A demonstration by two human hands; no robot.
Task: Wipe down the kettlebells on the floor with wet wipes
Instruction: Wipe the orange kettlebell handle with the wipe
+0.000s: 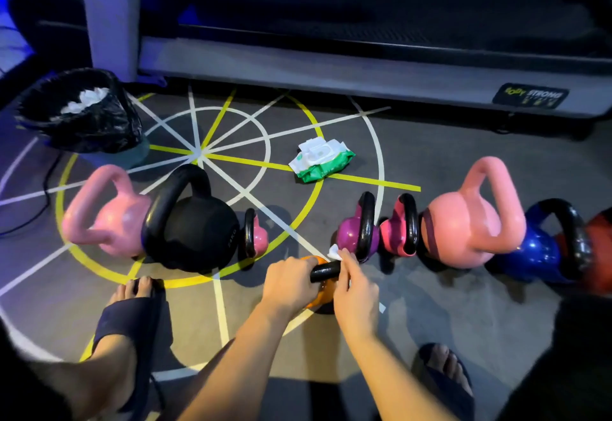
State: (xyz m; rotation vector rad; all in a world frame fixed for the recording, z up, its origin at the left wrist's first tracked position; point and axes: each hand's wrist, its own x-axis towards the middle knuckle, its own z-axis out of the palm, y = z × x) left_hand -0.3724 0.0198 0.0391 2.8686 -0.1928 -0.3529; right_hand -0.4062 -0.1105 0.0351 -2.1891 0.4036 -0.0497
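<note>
Currently the person crouches over a row of kettlebells on the marked gym floor.

- Orange kettlebell: stands on the floor nearer the person than the row, in front of the gap between the small pink kettlebell and the purple kettlebell. Its black handle points up.
- Left hand: fingers curled round the left part of that handle, gripping it.
- Right hand: fingers wrapped over the right end of the handle, pinching a wet wipe against it. A white corner of the wipe sticks out above the fingers.
- Row, left to right: large pink kettlebell touching a black kettlebell, the small pink one, the gap, the purple one, a magenta kettlebell, a second large pink kettlebell, a blue kettlebell, and a red one cut off at the frame edge.
- Wipes pack: green and white, flat on the floor beyond the row.
- Bin: black liner, far left, with crumpled white wipes inside.
- Treadmill runs along the back.
- Both feet in dark slides.
</note>
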